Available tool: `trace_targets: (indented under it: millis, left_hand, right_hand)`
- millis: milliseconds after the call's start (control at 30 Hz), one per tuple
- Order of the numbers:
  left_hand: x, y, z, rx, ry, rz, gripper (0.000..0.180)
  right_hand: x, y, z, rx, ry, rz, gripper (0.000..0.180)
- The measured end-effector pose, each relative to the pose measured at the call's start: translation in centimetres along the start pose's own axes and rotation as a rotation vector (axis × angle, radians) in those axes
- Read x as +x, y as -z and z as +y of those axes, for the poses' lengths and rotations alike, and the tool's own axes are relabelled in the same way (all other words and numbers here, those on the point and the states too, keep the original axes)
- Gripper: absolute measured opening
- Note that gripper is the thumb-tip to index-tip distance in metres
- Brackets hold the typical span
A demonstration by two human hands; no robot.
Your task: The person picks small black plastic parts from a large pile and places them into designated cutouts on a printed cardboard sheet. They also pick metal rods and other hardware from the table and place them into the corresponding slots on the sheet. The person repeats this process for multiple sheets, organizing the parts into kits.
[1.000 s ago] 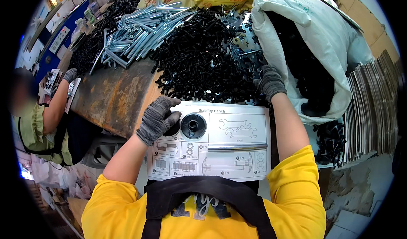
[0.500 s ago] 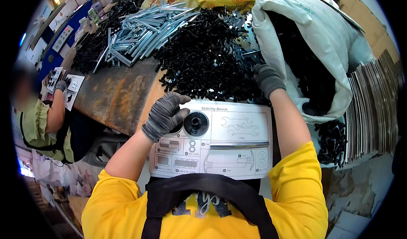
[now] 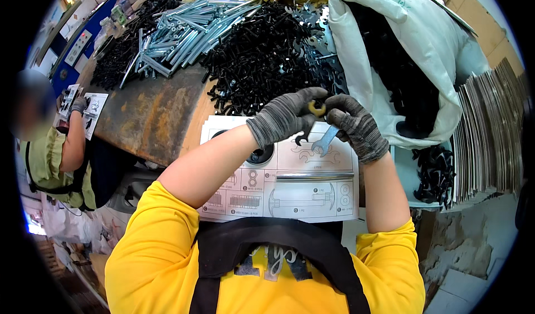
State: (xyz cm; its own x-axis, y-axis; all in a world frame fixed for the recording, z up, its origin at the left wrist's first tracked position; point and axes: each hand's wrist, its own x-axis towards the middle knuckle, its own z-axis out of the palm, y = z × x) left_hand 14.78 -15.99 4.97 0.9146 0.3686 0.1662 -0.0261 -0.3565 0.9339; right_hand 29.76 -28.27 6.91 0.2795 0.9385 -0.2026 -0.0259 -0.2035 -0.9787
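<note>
My gloved right hand (image 3: pixel 359 129) is closed on a flat silver open-end wrench (image 3: pixel 324 142), its forked end pointing down over the card. Opposite it, my gloved left hand (image 3: pixel 283 119) has its fingers curled around a dark wrench (image 3: pixel 301 140) whose forked end shows below them. Between both hands sits a yellowish wrench end (image 3: pixel 317 110); which hand grips it is unclear. Beneath lies a white printed card (image 3: pixel 256 212) with part drawings. On it are a black round cap (image 3: pixel 261 156), partly covered by my left forearm, and a chrome rod (image 3: pixel 315 175).
Beyond the card are piles of black bolts (image 3: pixel 251 57), metal tubes (image 3: pixel 189 32) and loose wrenches (image 3: pixel 320 52). A white sack (image 3: pixel 348 52) of black parts stands at right, beside stacked cardboard (image 3: pixel 485 130). At left, a co-worker's gloved hand (image 3: pixel 79 104) is over another card.
My right hand has come back from the pile with wrenches. My left hand has left the card's left side and moved right to meet it. The view has shifted slightly.
</note>
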Motion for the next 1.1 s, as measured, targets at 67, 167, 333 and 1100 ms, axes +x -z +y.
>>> trace_targets:
  millis: [67, 167, 333, 1100]
  left_hand:
    - [-0.7, 0.4, -0.3, 0.010, 0.117, 0.020, 0.052]
    - [-1.0, 0.5, -1.2, -0.151, 0.396, 0.097, 0.035]
    - [-1.6, -1.3, -2.5, -0.048, 0.507, 0.102, 0.015]
    - [-2.9, -1.7, -3.2, 1.096, 0.065, -0.349, 0.015]
  right_hand:
    - [-0.7, 0.7, 0.8, -0.131, -0.018, 0.036, 0.032]
    - [-1.2, 1.6, 2.7, -0.493, -0.020, 0.080, 0.042]
    - [-1.4, 0.7, 2.1, -1.341, 0.163, -0.044, 0.039]
    - [-2.6, -1.1, 4.3, -1.531, 0.191, -0.193, 0.019]
